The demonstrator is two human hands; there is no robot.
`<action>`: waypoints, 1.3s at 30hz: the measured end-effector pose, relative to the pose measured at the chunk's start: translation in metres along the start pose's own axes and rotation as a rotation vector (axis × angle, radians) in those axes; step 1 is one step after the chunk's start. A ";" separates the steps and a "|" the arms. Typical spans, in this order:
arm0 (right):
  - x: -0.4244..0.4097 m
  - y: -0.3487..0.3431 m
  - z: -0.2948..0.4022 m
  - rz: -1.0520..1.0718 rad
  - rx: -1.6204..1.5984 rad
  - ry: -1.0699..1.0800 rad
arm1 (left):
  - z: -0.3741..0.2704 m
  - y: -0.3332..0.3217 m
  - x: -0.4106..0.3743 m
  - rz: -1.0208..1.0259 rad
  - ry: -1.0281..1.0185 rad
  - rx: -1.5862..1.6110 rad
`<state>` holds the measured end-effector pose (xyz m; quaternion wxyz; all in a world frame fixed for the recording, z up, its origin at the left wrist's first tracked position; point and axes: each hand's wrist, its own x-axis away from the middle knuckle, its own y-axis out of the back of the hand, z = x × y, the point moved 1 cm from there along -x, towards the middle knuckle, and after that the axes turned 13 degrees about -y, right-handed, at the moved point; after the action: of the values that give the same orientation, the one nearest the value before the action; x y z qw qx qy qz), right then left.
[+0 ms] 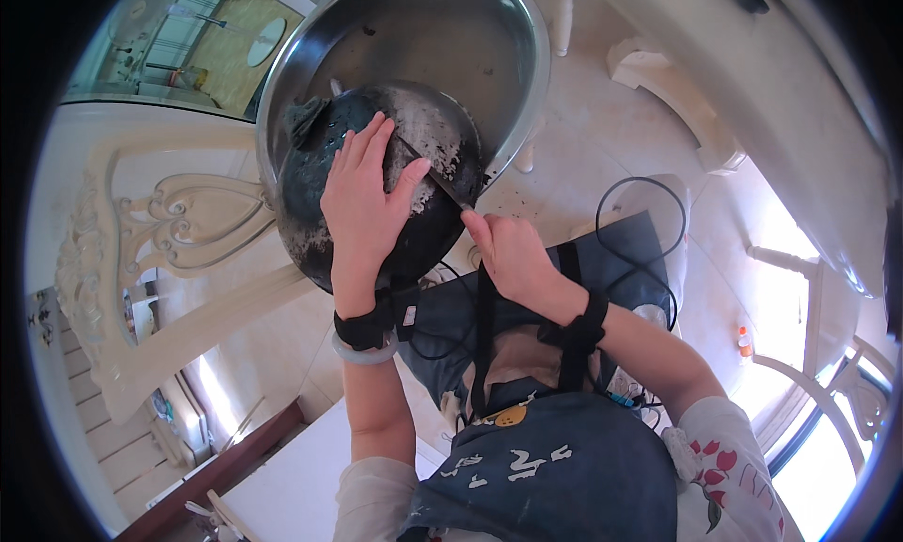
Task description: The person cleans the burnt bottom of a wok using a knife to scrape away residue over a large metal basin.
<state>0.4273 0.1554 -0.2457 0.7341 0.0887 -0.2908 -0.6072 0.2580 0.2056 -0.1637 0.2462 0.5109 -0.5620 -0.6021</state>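
A blackened metal pan (430,253), probably a wok, rests bottom-up on the near rim of a large stainless steel basin (525,20). A pale grey patch shows through the black crust on its underside. My left hand (363,189) lies flat on that underside, its thumb spread against the knife. In my right hand (511,253) is a knife (446,185); its dark blade lies against the pan at the edge of the pale patch. The grip is hidden in my fist. On the pan's left side sits a crumpled dark cloth or scouring pad (307,122).
Murky water (423,55) stands in the basin. A carved cream chair (197,221) is at the left. A black cable (638,260) loops over my dark apron (564,464). Dark crumbs dot the tiled floor (557,189), and a small bottle (745,344) stands at the right.
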 end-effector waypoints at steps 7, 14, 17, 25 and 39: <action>-0.010 0.006 0.001 0.021 -0.033 -0.010 | -0.001 -0.001 -0.004 -0.020 -0.013 0.000; -0.023 0.008 0.002 0.012 -0.002 -0.022 | -0.003 -0.003 -0.004 -0.022 0.013 0.019; -0.001 0.005 0.003 0.041 0.002 0.016 | 0.000 -0.002 -0.004 -0.037 0.002 -0.013; -0.016 0.016 0.001 -0.013 0.025 0.057 | 0.000 -0.004 -0.004 -0.047 -0.011 -0.011; -0.012 0.018 0.013 -0.014 0.203 0.123 | -0.004 -0.001 -0.005 -0.027 0.056 0.014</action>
<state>0.4343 0.1742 -0.2304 0.7334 0.2015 -0.3047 -0.5733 0.2640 0.2085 -0.1623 0.2503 0.5368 -0.5523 -0.5867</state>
